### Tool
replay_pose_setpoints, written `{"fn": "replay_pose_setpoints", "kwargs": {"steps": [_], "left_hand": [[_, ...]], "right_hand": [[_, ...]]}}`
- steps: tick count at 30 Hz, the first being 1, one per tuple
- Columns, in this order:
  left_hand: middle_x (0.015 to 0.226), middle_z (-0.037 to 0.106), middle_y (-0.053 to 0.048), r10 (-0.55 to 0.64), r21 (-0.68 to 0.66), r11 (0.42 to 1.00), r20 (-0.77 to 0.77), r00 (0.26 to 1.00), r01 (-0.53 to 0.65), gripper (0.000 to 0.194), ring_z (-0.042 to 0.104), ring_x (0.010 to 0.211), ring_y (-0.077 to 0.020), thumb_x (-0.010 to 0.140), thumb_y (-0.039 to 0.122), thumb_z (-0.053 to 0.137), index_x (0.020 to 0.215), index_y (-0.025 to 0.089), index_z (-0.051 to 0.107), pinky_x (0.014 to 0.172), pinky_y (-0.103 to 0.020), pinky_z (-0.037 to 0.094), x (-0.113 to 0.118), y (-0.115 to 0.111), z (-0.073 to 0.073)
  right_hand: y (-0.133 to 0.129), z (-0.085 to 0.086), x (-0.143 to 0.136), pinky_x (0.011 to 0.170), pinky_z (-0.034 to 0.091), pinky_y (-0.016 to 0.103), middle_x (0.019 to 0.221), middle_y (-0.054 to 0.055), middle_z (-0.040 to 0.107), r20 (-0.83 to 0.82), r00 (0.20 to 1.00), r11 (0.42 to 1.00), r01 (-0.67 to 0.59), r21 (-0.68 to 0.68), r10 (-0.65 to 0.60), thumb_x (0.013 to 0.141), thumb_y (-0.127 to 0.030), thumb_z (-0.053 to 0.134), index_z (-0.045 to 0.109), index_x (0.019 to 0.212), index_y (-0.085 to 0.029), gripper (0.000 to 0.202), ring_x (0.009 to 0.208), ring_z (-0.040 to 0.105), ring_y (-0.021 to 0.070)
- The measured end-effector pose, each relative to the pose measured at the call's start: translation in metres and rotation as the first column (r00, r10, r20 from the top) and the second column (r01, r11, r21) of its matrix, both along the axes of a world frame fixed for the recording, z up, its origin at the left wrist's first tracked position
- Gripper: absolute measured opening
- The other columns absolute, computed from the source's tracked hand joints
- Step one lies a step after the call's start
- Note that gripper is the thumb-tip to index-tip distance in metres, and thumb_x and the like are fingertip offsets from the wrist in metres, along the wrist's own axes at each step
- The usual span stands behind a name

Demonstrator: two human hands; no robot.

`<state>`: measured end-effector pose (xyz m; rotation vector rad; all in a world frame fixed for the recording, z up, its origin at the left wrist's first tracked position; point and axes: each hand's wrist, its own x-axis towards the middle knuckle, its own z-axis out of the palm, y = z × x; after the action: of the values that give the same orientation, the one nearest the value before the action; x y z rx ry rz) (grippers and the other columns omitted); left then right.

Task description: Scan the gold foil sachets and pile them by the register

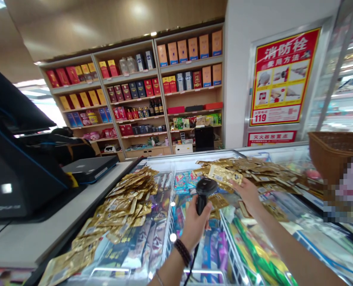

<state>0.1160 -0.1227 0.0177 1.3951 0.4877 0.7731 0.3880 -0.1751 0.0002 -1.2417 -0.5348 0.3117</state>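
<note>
My left hand (195, 220), with a dark beaded bracelet on its wrist, grips a black handheld scanner (206, 186) by its handle; a cable hangs below. To its right, my right hand (247, 194) holds a gold packet (224, 174) by its right end, just beyond the scanner's head. Many gold packets (128, 202) lie in an overlapping heap on the left of the freezer's glass top. Another spread of gold packets (262, 169) covers the back right of the glass. A few loose ones lie below my right hand.
Colourful packages fill wire baskets inside the freezer (170, 159). A black terminal (18, 167) and a flat dark device (91, 167) stand on the left counter (45, 234). At the right edge is a brown basket (328, 159). Shelves of boxes (161, 87) line the back wall.
</note>
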Motion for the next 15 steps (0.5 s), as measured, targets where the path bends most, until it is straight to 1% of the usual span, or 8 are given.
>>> {"fn": "replay_pose_setpoints", "kwargs": {"steps": [3,6,9,12,15], "left_hand": [[0.065,0.054,0.013,-0.012,0.001,1.0,-0.011,1.0,0.012,0.078,0.046,0.045,-0.0092,0.084,0.093,0.096,0.108,0.028,0.06,0.049,-0.025,0.042,-0.0013,-0.0019,0.0028],[0.066,0.056,0.013,-0.027,-0.005,1.0,-0.002,1.0,0.027,0.076,0.047,0.045,-0.0096,0.086,0.09,0.097,0.11,0.028,0.061,0.05,-0.025,0.044,-0.0008,-0.0004,0.0004],[0.065,0.055,0.014,-0.019,-0.023,1.0,0.012,1.0,0.02,0.077,0.047,0.044,-0.0095,0.085,0.089,0.099,0.112,0.028,0.061,0.05,-0.025,0.043,-0.0005,0.0013,-0.0023],[0.066,0.055,0.014,-0.026,-0.032,0.999,0.013,1.0,0.026,0.078,0.048,0.044,-0.0093,0.084,0.09,0.099,0.112,0.028,0.061,0.05,-0.024,0.042,-0.0007,0.0006,-0.0013],[0.065,0.054,0.015,-0.014,-0.029,0.999,0.009,1.0,0.014,0.081,0.046,0.043,-0.0084,0.082,0.094,0.098,0.11,0.028,0.059,0.049,-0.024,0.041,-0.0006,-0.0012,0.0019]], "right_hand": [[-0.0011,0.0006,-0.0025,0.102,0.078,0.061,0.089,0.008,0.096,0.018,1.0,1.0,-0.018,-0.013,0.018,0.049,-0.076,0.115,0.085,0.101,-0.03,0.077,0.091,0.095,0.0409],[-0.0028,0.0004,-0.0025,0.103,0.077,0.06,0.091,0.01,0.096,0.039,0.999,0.999,-0.014,-0.028,0.015,0.048,-0.079,0.115,0.086,0.101,-0.028,0.079,0.095,0.095,0.0423],[-0.0029,0.0001,-0.0018,0.103,0.077,0.061,0.092,0.01,0.097,0.064,0.998,0.999,0.005,-0.039,-0.002,0.047,-0.082,0.114,0.087,0.101,-0.028,0.081,0.095,0.095,0.043],[-0.002,-0.0004,-0.0012,0.102,0.077,0.061,0.091,0.011,0.096,0.065,0.998,0.999,0.006,-0.046,-0.003,0.047,-0.08,0.115,0.087,0.1,-0.028,0.08,0.095,0.095,0.0433],[-0.0015,-0.0008,-0.0006,0.101,0.078,0.061,0.089,0.011,0.095,0.07,0.998,0.998,0.006,-0.056,-0.002,0.048,-0.077,0.116,0.086,0.099,-0.028,0.077,0.097,0.095,0.0445]]}}
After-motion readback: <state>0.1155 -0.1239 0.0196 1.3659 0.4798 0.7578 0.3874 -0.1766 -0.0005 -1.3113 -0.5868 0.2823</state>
